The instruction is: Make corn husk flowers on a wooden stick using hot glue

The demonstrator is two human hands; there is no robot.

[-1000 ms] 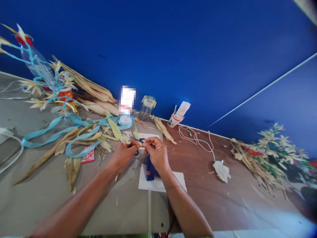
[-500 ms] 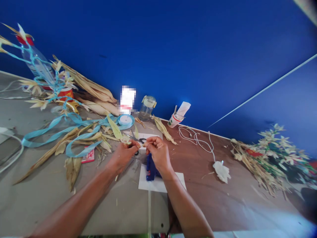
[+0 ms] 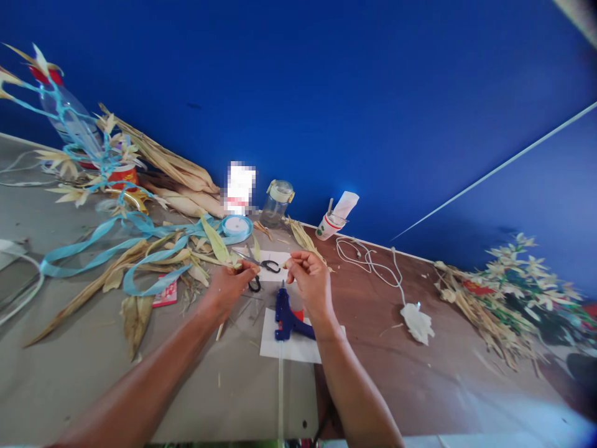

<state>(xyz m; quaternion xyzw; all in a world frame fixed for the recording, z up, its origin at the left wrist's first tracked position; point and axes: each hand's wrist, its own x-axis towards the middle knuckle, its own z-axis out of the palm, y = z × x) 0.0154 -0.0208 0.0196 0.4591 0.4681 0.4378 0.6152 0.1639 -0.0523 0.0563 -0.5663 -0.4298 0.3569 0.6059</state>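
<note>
My left hand (image 3: pixel 229 286) is closed in a pinch around a small pale piece of corn husk (image 3: pixel 237 267), mostly hidden by the fingers. To its right, my right hand (image 3: pixel 308 280) also pinches thumb against fingers, with a tiny pale bit at the tips too small to name. Between and beyond the hands lie scissors (image 3: pixel 270 266) with black handles, partly on a white sheet. Just below the right hand, a blue glue gun (image 3: pixel 282 317) with a red trigger rests on white paper (image 3: pixel 267 348), its nozzle pointing away from me.
Left of the hands are blue ribbon (image 3: pixel 74 264), its spool (image 3: pixel 237 228), dried husks (image 3: pixel 93 305) and a red packet (image 3: pixel 166 292). A lidded jar (image 3: pixel 275 202), a paper cup (image 3: pixel 328 228) and a white cable (image 3: pixel 373 266) sit toward the wall. Husk flowers (image 3: pixel 527 270) lie far right.
My hands have drawn apart: the right moved right, the left slightly left. More of the scissors and the glue gun now shows between them.
</note>
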